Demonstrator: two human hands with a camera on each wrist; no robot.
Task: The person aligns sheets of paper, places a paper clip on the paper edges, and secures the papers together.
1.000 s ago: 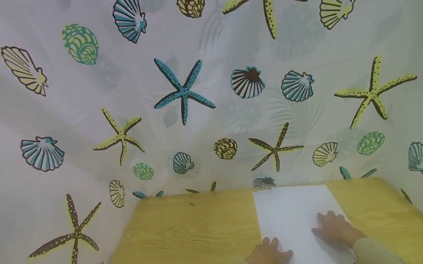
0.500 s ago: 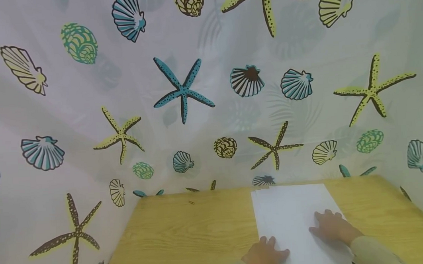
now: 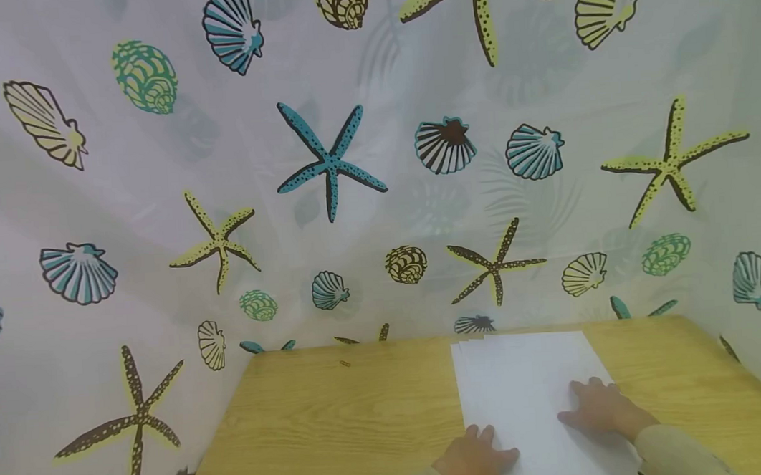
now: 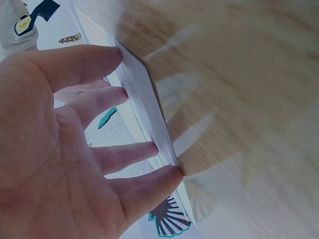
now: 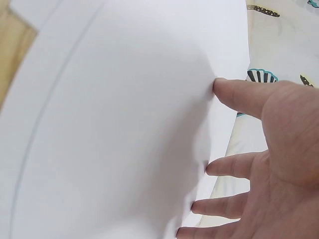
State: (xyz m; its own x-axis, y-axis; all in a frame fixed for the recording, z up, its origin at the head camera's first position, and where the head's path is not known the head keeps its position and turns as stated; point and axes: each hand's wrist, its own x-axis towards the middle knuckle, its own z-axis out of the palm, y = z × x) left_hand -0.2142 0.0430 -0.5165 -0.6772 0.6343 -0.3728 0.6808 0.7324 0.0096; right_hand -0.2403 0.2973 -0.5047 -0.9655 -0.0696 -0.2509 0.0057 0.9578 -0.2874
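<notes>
White rectangular paper sheets (image 3: 524, 391) lie on the yellow wood-grain table (image 3: 339, 426) in the head view, shifted slightly left since 1 second ago; staggered edges suggest squaring isn't finished. Left wrist: the bare left hand (image 4: 70, 149), fingers spread, touches their edge. Right wrist: the bare right hand (image 5: 274, 164), also spread, rests fingertips on top. Neither grips anything.

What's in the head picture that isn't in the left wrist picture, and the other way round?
Only the head view: a paper clip on the table and a whole blue starfish printed on the cloth.

Only the left wrist view: the palm side of the left hand.

Both: that hand's fingers touching the white paper, the wooden table and printed shells.
</notes>
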